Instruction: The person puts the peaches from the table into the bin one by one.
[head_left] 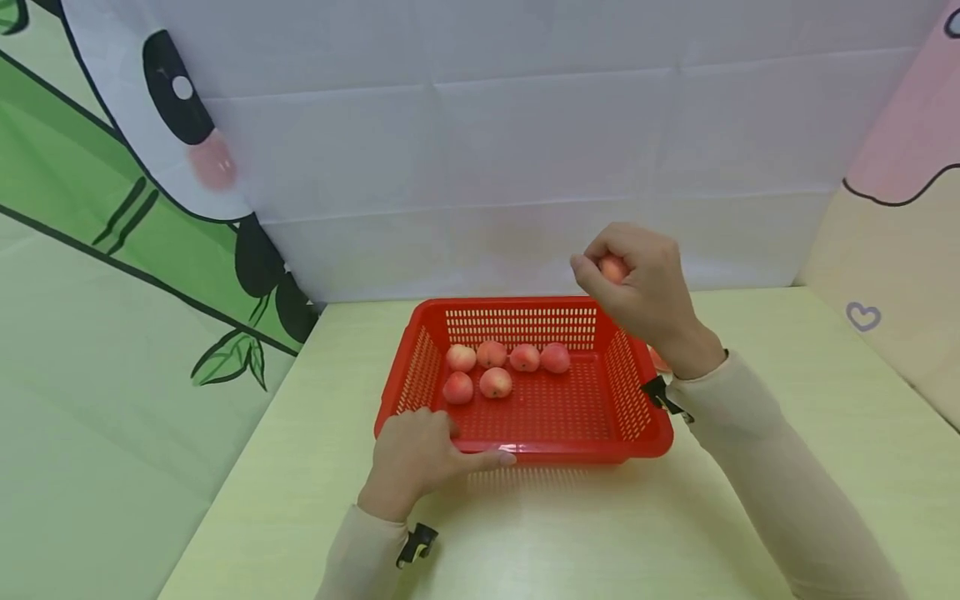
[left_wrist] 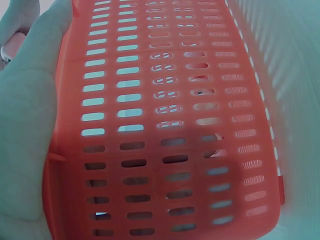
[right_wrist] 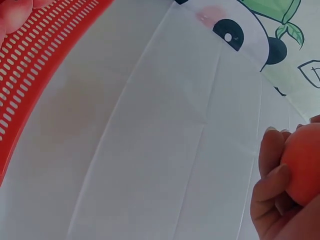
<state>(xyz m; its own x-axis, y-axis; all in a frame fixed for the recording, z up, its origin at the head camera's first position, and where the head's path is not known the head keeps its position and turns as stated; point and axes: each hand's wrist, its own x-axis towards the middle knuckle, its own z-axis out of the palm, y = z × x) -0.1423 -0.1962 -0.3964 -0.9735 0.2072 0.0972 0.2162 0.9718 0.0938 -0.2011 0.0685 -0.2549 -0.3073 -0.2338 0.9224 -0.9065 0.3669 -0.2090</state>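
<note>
Near the left front corner of a red plastic basket [head_left: 647,446], my left hand [head_left: 416,454] grips the rim, its thumb lying along the front edge and its fingers over the inner side. Several red and yellow peaches [head_left: 496,383] sit in the left and back part of the basket floor. Raised above the basket's back right corner, my right hand [head_left: 645,287] holds a peach [right_wrist: 306,162] with curled fingers. In the head view most of that peach is hidden by the hand.
A pale wooden table [head_left: 757,350] carries the basket. Just right of the basket, partly behind the right wrist, shows a reddish piece of fruit [head_left: 658,360]. A white cloth backdrop [head_left: 480,150] with cartoon drawings rises at the table's back edge.
</note>
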